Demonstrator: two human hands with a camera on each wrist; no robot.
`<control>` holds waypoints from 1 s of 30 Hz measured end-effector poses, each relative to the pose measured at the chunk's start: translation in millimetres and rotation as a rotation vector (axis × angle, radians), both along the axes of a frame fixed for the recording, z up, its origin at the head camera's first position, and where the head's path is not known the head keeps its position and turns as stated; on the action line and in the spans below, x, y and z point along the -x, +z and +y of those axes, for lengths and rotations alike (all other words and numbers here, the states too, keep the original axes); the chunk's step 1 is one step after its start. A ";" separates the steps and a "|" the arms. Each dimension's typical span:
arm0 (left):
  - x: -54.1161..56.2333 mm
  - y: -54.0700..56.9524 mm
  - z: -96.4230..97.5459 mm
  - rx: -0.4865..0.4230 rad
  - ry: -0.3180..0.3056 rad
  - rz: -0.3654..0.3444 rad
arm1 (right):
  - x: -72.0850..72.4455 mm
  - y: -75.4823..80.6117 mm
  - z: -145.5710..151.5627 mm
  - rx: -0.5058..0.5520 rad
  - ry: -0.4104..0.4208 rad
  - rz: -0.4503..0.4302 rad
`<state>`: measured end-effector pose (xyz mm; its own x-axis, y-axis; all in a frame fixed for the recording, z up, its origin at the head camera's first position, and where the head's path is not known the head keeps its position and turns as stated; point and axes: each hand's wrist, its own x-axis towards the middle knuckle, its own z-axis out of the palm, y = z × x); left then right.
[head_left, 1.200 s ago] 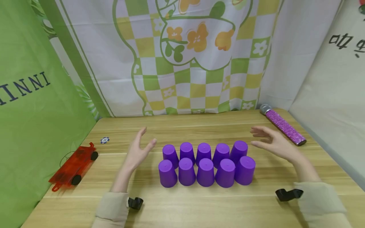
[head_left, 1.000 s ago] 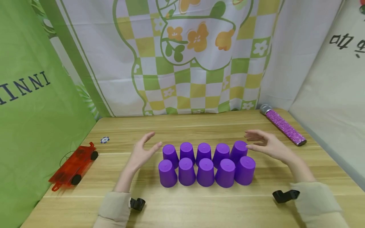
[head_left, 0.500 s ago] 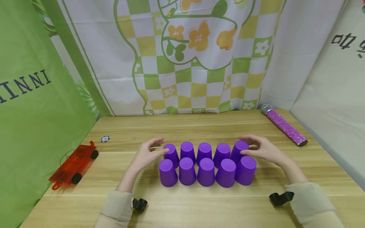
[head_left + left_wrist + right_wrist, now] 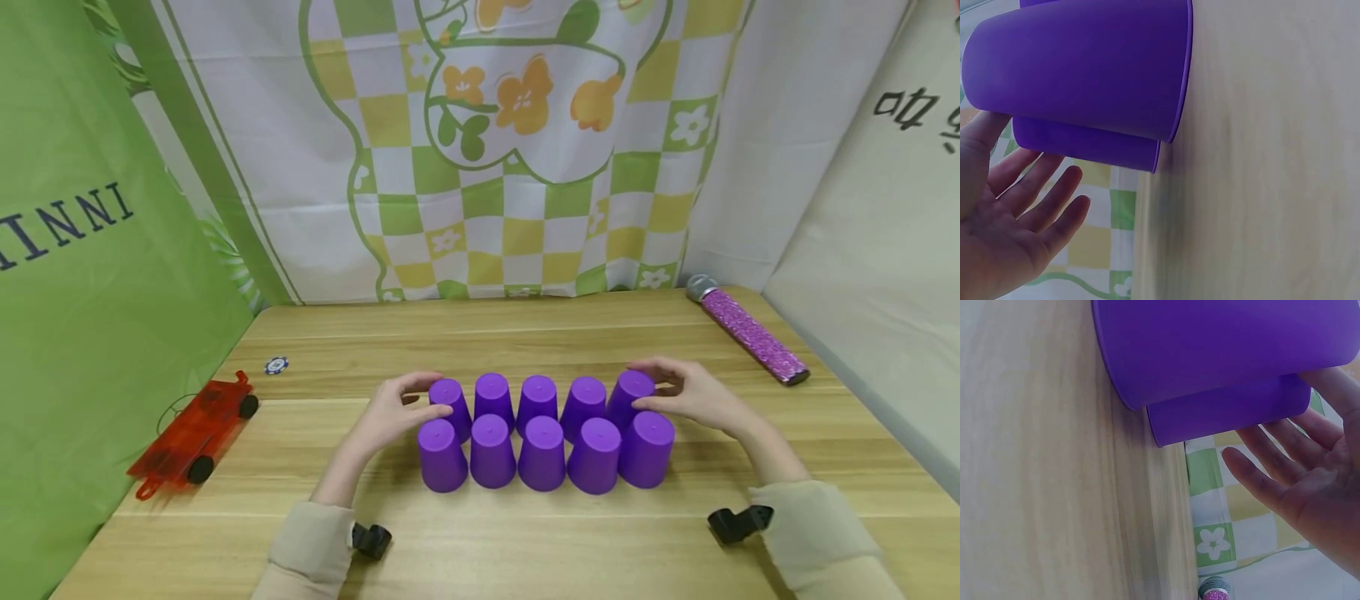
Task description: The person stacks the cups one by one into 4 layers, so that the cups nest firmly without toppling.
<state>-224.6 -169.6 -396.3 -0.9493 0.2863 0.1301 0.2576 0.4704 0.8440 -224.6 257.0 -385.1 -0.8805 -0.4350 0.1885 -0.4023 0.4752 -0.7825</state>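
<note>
The left hand (image 4: 393, 408) had closed in, thumb and fingers coming round the left back cup (image 4: 447, 390); the right hand (image 4: 696, 396) had barely shifted, its thumb and fingers about the right back cup (image 4: 635, 383); both grips appeared to pinch, how firmly could not be told; three back cups (image 4: 538, 392) stood between the grips, five front cups (image 4: 542, 454) just this side of the thumbs; the back row thus seemed held from both ends, upside down on the table (image 4: 525, 550).
</note>
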 end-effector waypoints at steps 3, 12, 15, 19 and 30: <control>0.5 -2.2 2.0 -0.026 -0.020 -0.007 | -0.7 -0.1 0.5 -0.004 -0.003 -0.003; 0.9 -4.8 5.5 -0.124 -0.055 -0.018 | -2.1 0.3 0.5 -0.007 -0.015 -0.009; 0.2 -4.2 4.0 -0.124 -0.032 -0.035 | -1.0 0.7 -1.3 -0.004 -0.016 -0.013; -1.4 -2.6 2.0 -0.081 0.008 -0.041 | 0.4 1.4 -2.6 0.004 -0.011 -0.014; -0.3 -1.9 2.6 -0.038 0.017 -0.042 | -2.5 13.2 6.3 -0.020 -0.137 -0.034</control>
